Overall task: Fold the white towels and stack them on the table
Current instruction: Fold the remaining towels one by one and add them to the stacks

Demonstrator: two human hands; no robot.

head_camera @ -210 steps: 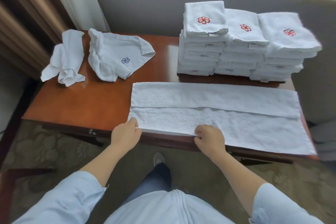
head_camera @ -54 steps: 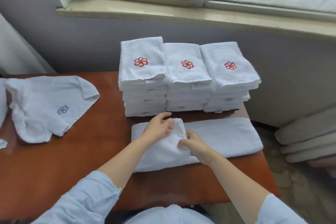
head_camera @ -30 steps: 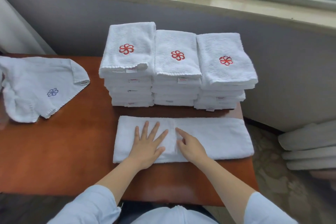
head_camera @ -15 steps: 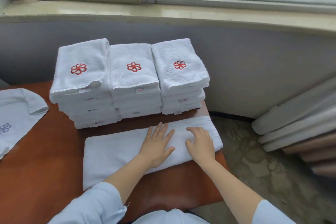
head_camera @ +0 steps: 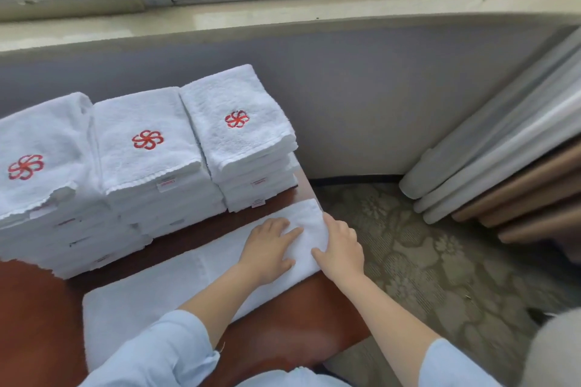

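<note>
From the head camera, a window sill runs above a grey wall. Bunched curtains hang at the right over patterned carpet. Below them is the reddish wooden tabletop.

Along its far edge, three stacks of folded white towels stand side by side and touching, red emblems facing up. This looks like the tidy pile each finished piece joins.

Just in front of them the long towel, already narrowed into a strip, lies slantwise toward the near edge. Its right end reaches the tabletop's right edge.

The left hand lies spread and flat on the strip near that end, probably to pin the cloth and mark the fold line. Just beside it, the right hand sits at the short end with the thumb on top and fingers curled over the edge. It appears to pinch the end, ready to bring it over leftward. Whether the fingertips are under the cloth is hidden.

The strip still needs its crosswise folds before stacking.
</note>
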